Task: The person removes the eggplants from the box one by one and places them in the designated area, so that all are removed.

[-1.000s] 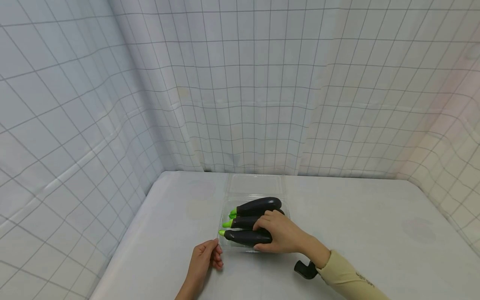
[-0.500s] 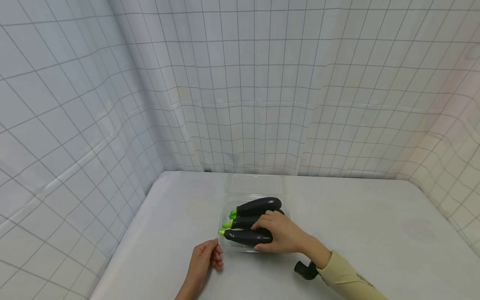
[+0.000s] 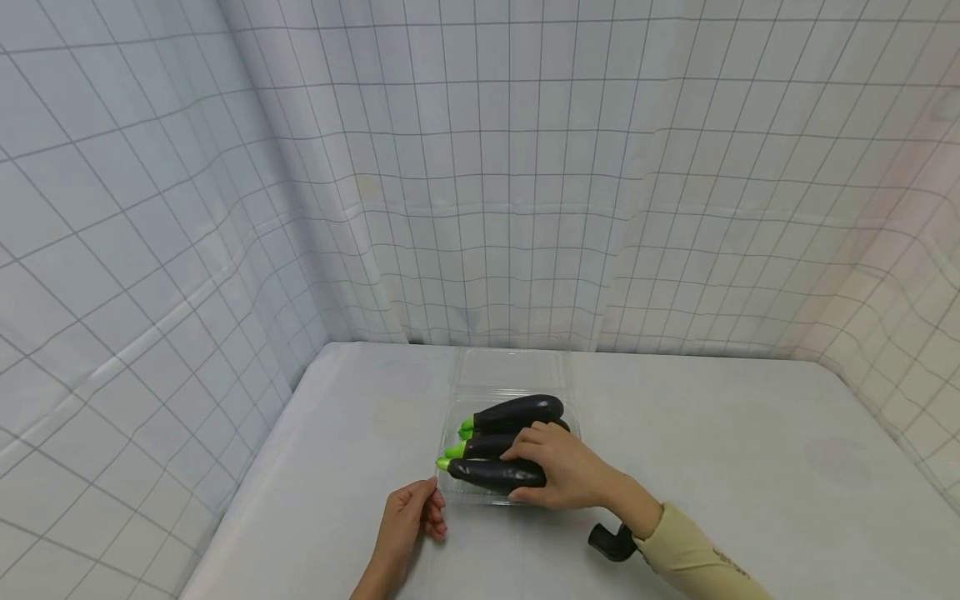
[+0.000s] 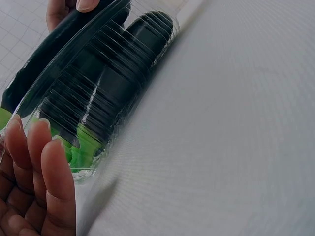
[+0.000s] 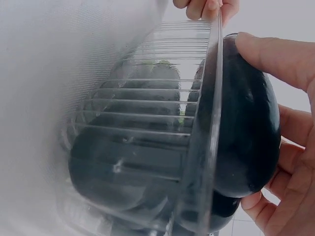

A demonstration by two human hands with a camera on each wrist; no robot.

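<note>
In the head view, a clear plastic clamshell container (image 3: pixel 480 502) lies on the table with several dark eggplants inside, their green stem ends to the left. My right hand (image 3: pixel 558 467) grips the thick end of the nearest eggplant (image 3: pixel 491 474), thumb on the near side and fingers over the far side. That eggplant (image 5: pixel 248 128) sits above the container's rim (image 5: pixel 215 118) in the right wrist view. My left hand (image 3: pixel 408 512) pinches the container's near left corner. Below the rim, more eggplants (image 4: pixel 115 73) show through the ribbed wall in the left wrist view.
The container's clear lid (image 3: pixel 512 367) lies folded back toward the table's far edge. A black bent piece (image 3: pixel 613 542) shows beneath my right wrist. White grid-patterned curtains (image 3: pixel 495 208) hang behind the table (image 3: pixel 720 450) and at both sides.
My right fingertips have shifted slightly left over the nearest eggplant, which has moved a very little. My left hand stays at the container's corner.
</note>
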